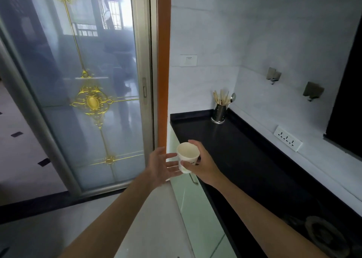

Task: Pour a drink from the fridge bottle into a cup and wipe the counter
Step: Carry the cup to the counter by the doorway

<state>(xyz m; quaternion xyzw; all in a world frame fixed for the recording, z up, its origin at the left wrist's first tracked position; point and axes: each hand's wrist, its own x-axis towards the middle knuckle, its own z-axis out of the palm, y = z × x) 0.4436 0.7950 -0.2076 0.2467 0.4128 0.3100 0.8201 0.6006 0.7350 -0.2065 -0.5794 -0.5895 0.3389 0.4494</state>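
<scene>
A white paper cup [187, 155] is held in the air just off the left front edge of the black counter [244, 159]. My right hand [201, 164] grips it, fingers and thumb curled round its side. The cup looks empty inside and tilts a little to the left. My left hand [161, 164] is spread open beside the cup, palm toward it, its fingertips at or just short of the cup's wall. No bottle or cloth shows in this view.
A steel holder with chopsticks and a spoon [219, 112] stands in the counter's far corner. A wall socket strip [288, 141] sits above the counter on the right. A stove burner [325, 236] is at lower right. A glass sliding door [88, 85] fills the left.
</scene>
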